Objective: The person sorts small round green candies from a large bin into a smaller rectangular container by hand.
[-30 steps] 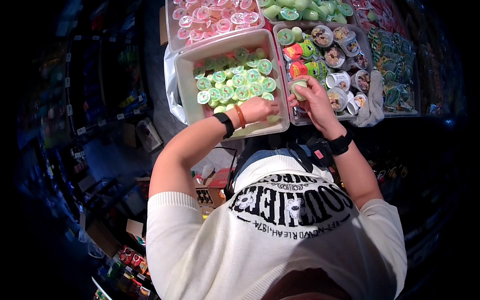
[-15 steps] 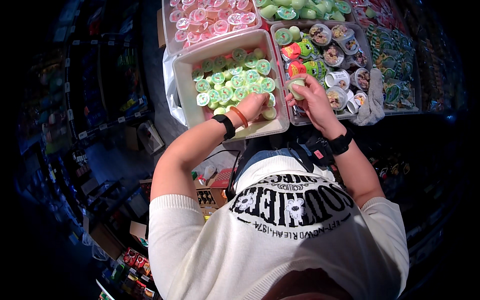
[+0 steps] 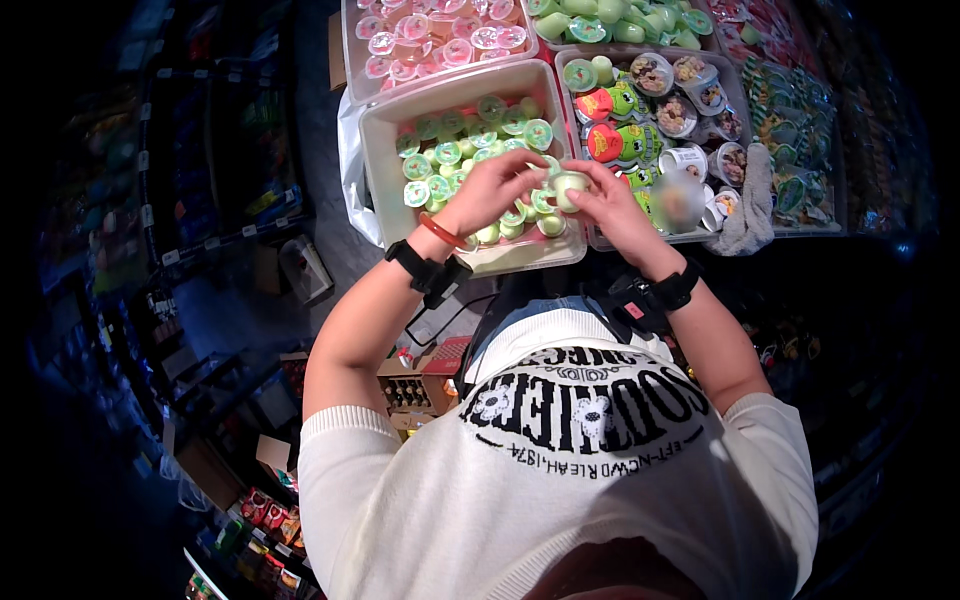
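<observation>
A pale green jelly cup (image 3: 572, 190) is between the thumb and fingers of my right hand (image 3: 612, 205), over the right side of a white plastic bin (image 3: 490, 264). My left hand (image 3: 492, 193) is curled in from the other side, its thumb and fingertips at the cup's rim. Those fingertips partly hide the rim. Beneath both hands the bin holds many more green jelly cups (image 3: 447, 153) with printed clear lids, some lid up and some tipped over.
Behind stands a bin of pink jelly cups (image 3: 458, 52), with green ones (image 3: 610, 14) beside it. At right, a bin holds cereal cups (image 3: 675, 115) and red-and-green packs (image 3: 617, 140). A grey cloth (image 3: 745, 210) drapes over its edge. Open cartons (image 3: 410, 392) stand below left.
My left hand has lifted from the cups in the bin and come up to the jelly cup. My right hand has brought that cup left, from the neighbouring bin's edge to over the green cups.
</observation>
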### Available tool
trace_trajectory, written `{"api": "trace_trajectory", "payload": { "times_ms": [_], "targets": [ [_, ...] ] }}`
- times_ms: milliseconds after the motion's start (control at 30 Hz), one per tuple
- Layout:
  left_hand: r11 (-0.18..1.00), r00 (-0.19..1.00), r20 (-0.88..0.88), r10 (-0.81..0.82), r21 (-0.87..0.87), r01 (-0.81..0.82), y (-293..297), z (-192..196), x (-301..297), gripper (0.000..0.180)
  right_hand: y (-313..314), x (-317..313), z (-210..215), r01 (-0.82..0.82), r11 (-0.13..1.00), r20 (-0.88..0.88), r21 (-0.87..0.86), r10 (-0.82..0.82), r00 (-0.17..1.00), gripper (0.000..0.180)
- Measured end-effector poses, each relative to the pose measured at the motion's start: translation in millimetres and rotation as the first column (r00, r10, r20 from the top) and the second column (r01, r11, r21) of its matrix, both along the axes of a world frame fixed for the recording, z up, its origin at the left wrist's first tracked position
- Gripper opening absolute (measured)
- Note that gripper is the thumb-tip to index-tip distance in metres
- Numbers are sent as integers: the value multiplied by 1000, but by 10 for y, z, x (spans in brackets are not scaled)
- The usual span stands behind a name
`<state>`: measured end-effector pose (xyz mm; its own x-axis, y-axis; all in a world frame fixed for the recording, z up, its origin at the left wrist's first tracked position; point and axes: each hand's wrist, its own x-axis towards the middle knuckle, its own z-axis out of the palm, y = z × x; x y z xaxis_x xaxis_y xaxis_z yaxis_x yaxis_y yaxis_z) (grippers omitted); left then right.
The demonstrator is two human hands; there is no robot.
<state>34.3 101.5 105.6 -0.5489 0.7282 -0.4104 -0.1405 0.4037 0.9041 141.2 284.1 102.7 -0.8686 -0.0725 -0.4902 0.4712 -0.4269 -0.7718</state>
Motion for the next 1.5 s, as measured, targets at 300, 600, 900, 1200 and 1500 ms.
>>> {"api": "trace_trajectory", "payload": {
  "times_ms": [300, 600, 900, 1200, 1500],
  "targets": [
    [969, 969, 45, -243, -23, 244, -150, -218, 126, 47, -165, 137, -227, -303, 768, -126, 565, 443, 888, 79],
    [779, 775, -210, -596, -387, 493, -95, -713, 249, 55, 132, 86, -24, -173, 871, -95, 460, 242, 966, 41],
    [803, 751, -306, -585, -352, 482, -166, -888, 244, 56, 104, 140, -9, -98, 906, -117, 411, 159, 980, 36],
    [812, 684, -454, -570, -440, 384, -159, -1062, 260, 10, 172, 82, -36, -54, 939, -132, 339, 104, 986, 27],
    [797, 684, -470, -558, -532, 285, -153, -1083, 220, 14, 952, -789, -92, 362, 575, -414, 734, -45, 909, 25]
  ]
}}
